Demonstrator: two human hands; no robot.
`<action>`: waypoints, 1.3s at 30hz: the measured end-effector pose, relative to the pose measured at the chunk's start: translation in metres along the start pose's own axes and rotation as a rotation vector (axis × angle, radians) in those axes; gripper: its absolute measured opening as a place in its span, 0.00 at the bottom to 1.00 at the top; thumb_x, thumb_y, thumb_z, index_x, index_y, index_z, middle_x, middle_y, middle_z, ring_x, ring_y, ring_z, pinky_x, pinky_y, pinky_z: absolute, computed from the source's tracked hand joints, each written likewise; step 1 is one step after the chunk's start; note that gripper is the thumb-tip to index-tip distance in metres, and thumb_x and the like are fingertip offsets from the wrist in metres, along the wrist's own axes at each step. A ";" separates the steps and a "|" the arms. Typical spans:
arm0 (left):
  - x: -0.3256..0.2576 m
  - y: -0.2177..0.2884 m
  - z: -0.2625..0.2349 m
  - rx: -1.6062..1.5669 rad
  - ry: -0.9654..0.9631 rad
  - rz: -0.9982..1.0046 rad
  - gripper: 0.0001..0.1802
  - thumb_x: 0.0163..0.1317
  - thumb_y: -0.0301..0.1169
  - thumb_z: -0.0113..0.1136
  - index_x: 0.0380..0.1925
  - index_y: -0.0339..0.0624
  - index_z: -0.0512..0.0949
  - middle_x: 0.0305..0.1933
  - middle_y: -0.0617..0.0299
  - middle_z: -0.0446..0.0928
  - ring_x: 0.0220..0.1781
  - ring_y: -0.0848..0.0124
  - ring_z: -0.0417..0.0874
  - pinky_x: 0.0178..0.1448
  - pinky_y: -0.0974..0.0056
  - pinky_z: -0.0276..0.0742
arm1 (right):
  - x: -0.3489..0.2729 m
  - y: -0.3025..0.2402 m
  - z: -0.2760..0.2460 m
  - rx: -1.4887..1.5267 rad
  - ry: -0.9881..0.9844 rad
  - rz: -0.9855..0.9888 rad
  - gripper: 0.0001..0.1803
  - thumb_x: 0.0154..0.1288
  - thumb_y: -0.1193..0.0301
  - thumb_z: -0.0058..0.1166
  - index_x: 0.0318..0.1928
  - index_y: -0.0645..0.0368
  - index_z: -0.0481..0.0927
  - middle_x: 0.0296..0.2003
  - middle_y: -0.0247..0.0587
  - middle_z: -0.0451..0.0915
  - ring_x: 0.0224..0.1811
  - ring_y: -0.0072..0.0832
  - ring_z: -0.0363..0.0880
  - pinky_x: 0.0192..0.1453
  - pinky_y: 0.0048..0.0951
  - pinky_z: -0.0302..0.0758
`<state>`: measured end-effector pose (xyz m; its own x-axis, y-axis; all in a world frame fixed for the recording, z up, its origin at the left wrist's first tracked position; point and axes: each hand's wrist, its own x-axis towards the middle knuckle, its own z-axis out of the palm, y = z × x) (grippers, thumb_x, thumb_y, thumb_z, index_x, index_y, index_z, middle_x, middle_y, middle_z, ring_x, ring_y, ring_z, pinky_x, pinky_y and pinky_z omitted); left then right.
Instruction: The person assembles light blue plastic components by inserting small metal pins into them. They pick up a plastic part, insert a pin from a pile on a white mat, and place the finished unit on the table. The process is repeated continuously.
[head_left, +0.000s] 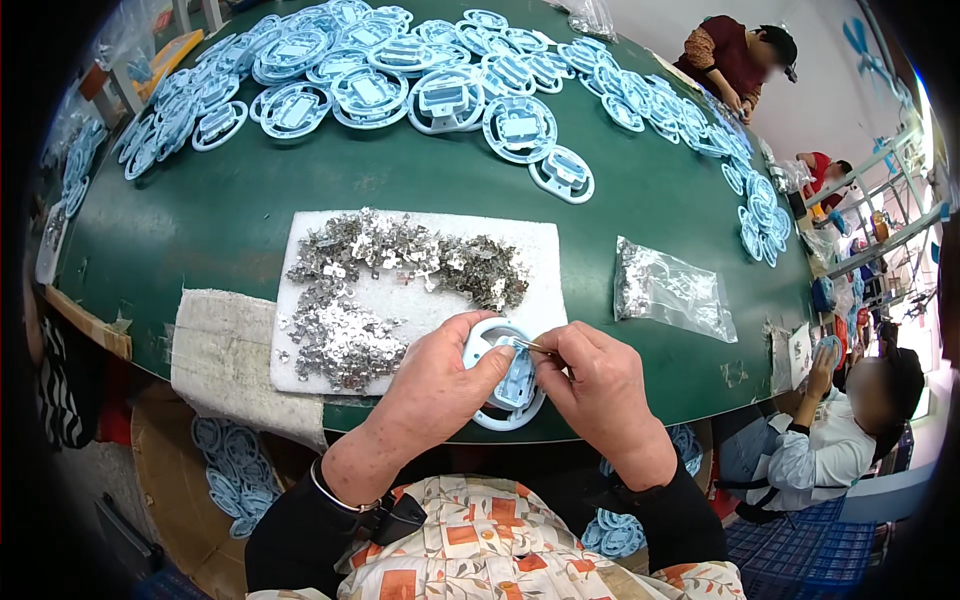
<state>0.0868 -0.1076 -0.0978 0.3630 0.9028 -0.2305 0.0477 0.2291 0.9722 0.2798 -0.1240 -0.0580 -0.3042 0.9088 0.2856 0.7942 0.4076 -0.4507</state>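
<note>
Near the front edge of the table, my left hand [430,378] grips a light-blue round plastic part [510,418], thumb on its face and fingers behind its rim. The part looks like a small steering wheel, an open ring with a block across its middle. From the right, my right hand [598,382] pinches a thin metal tool [533,346], its tip against the upper part of the block. My fingers hide most of this tool. Just beyond my hands, small shiny metal clips [345,335] are heaped on a white foam sheet [420,318].
Several blue parts like the held one [365,95] are piled along the table's far side. A clear bag of metal pieces [672,288] lies right of the foam. Left is a worn cloth pad [225,350]. Co-workers [835,430] sit at the right. Below, a cardboard box [165,450] holds blue parts.
</note>
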 end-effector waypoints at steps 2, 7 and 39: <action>0.000 -0.001 0.000 -0.005 -0.001 0.008 0.23 0.74 0.32 0.59 0.62 0.29 0.72 0.50 0.58 0.83 0.47 0.78 0.82 0.50 0.69 0.82 | 0.000 0.000 -0.002 0.045 0.005 0.025 0.08 0.57 0.79 0.64 0.38 0.58 0.81 0.29 0.39 0.80 0.30 0.35 0.84 0.31 0.33 0.78; 0.001 -0.002 0.000 -0.013 0.004 0.003 0.25 0.72 0.34 0.60 0.62 0.27 0.72 0.48 0.52 0.84 0.47 0.72 0.85 0.51 0.65 0.82 | -0.003 0.001 -0.001 0.184 0.037 0.089 0.11 0.59 0.78 0.65 0.44 0.59 0.82 0.31 0.41 0.80 0.28 0.32 0.82 0.31 0.31 0.77; -0.026 -0.017 -0.008 -1.125 -0.372 -0.326 0.22 0.78 0.41 0.42 0.57 0.34 0.72 0.38 0.62 0.71 0.28 0.79 0.67 0.23 0.75 0.66 | -0.005 -0.016 0.003 0.633 -0.053 0.216 0.14 0.65 0.74 0.67 0.50 0.60 0.80 0.25 0.34 0.79 0.27 0.16 0.77 0.33 0.22 0.75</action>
<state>0.0694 -0.1317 -0.1086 0.7368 0.6276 -0.2515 -0.5762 0.7774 0.2522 0.2670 -0.1349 -0.0542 -0.2114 0.9724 0.0989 0.3829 0.1755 -0.9070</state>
